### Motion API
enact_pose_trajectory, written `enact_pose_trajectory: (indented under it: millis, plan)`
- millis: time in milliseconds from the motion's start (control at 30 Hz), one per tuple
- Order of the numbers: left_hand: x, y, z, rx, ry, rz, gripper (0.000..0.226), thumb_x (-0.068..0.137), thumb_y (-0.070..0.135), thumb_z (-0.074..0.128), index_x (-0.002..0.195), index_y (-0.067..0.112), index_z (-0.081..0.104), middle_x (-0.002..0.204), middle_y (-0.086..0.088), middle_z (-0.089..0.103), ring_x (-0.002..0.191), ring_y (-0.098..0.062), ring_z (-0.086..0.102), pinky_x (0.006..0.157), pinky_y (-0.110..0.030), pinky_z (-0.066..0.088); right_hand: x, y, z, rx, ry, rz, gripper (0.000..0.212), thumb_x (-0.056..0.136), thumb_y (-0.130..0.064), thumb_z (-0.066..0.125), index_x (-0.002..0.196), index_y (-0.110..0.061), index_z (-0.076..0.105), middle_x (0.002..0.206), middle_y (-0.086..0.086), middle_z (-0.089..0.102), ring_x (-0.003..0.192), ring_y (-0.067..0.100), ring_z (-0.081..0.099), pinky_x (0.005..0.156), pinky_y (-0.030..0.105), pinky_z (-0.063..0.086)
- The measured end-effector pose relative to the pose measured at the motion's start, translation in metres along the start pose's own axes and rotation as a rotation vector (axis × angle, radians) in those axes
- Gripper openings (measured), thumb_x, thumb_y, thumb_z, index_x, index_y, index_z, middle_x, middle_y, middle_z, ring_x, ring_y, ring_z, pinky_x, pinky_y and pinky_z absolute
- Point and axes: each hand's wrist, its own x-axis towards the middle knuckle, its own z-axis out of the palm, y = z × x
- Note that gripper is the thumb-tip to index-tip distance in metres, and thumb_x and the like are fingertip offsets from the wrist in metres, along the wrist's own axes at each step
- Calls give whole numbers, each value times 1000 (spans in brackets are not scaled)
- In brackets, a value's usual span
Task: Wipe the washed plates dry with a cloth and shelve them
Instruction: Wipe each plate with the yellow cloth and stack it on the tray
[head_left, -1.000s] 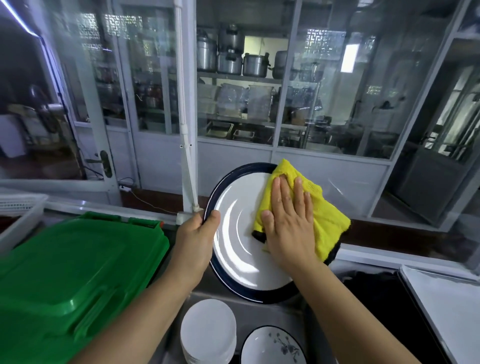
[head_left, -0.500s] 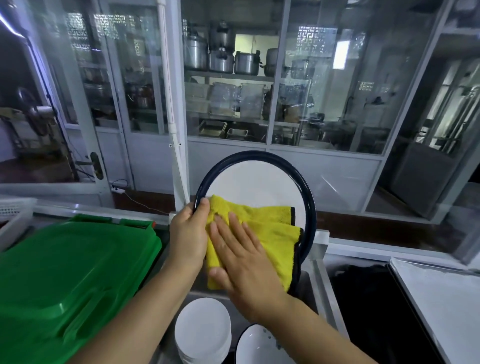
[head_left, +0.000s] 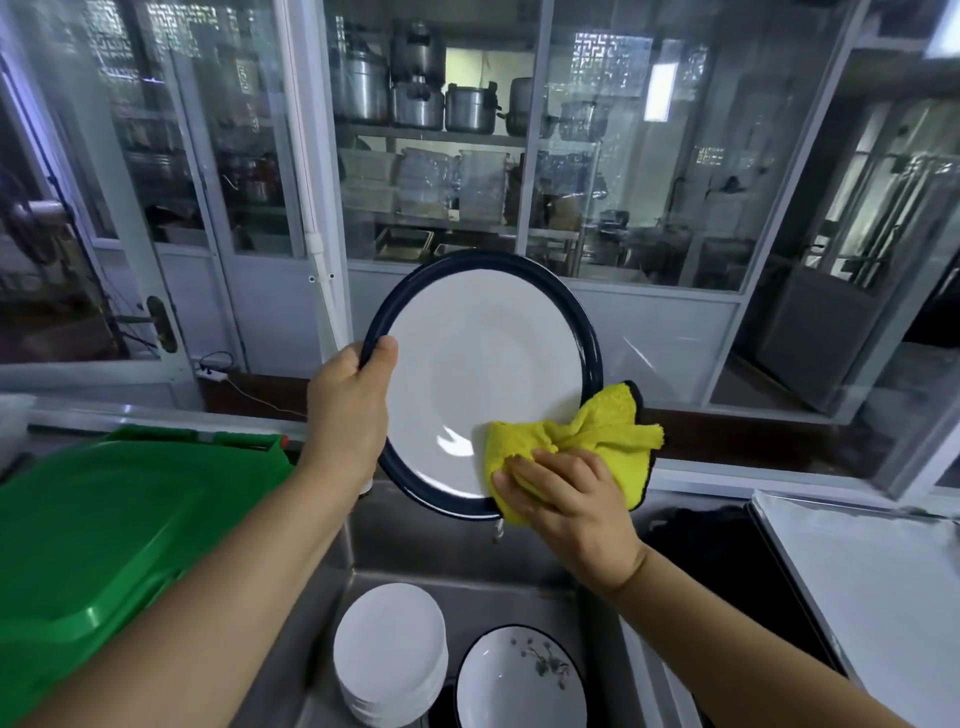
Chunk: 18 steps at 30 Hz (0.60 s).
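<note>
**Plate up, cloth on the lower rim**

Held up over the sink (head_left: 395, 551): a white plate with a dark blue rim (head_left: 483, 374), tilted, face toward the camera. Gripped at its left edge by the left hand (head_left: 350, 410), thumb hooked over the rim onto the white face, fingers out of sight behind. Down at the lower right of the plate, the right hand (head_left: 566, 499), fingers curled and pressing a bunched yellow microfibre cloth (head_left: 587, 441) against the rim. Cloth spilling out past the plate's edge to the right, black trim showing.

Below, inside the steel sink: a stack of plain white plates (head_left: 389, 654) on the left, and just beside it on the right a dark-rimmed dish with a small floral sprig (head_left: 519, 680). Left of the sink, a big green plastic lid (head_left: 104, 535). Right of it, a white tray (head_left: 878, 587) lying flat. Behind the glass partition, metal pots (head_left: 415, 98) stacked on a shelf, clear tubs on the shelf beneath.
</note>
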Motion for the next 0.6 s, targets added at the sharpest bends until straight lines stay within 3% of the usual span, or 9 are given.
enact_pose_trajectory:
  millis: [167, 267, 433, 500, 600]
  plan:
    - [-13, -1, 20, 19, 56, 16, 33, 96, 32, 51, 68, 13, 51, 60, -3, 39, 48, -3, 34, 47, -17, 31, 28, -44, 11, 11, 147, 103, 38, 92, -9, 61, 127, -21, 56, 120, -4, 60, 99, 20, 54, 78, 34, 43]
    - [-12, 2, 18, 39, 15, -1, 30, 96, 31, 50, 70, 18, 53, 62, -2, 42, 54, -6, 38, 48, -11, 33, 32, -46, 8, 13, 170, 40, 39, 92, -10, 63, 129, -21, 56, 116, -4, 64, 96, 18, 57, 73, 33, 45]
    - [19, 16, -6, 156, -209, -40, 34, 91, 41, 56, 82, 9, 64, 85, -11, 64, 79, -25, 60, 79, -41, 50, 6, 8, -13, -49, 66, -184, 29, 99, -16, 52, 126, -23, 56, 115, -3, 55, 97, 18, 55, 74, 33, 46]
    - [26, 28, -8, 220, -281, -66, 34, 89, 41, 58, 85, 8, 66, 84, -10, 65, 78, -25, 62, 79, -41, 51, 6, 18, -17, -51, 62, -218, 28, 96, -17, 58, 124, -24, 57, 110, -2, 53, 92, 18, 56, 70, 33, 47]
    - [30, 43, -6, 174, -294, -88, 15, 91, 28, 60, 80, 19, 66, 80, -5, 67, 72, -24, 63, 78, -39, 51, 17, 10, -19, -53, 117, -210, 27, 92, -19, 64, 118, -25, 59, 100, -3, 52, 74, 18, 58, 60, 31, 46]
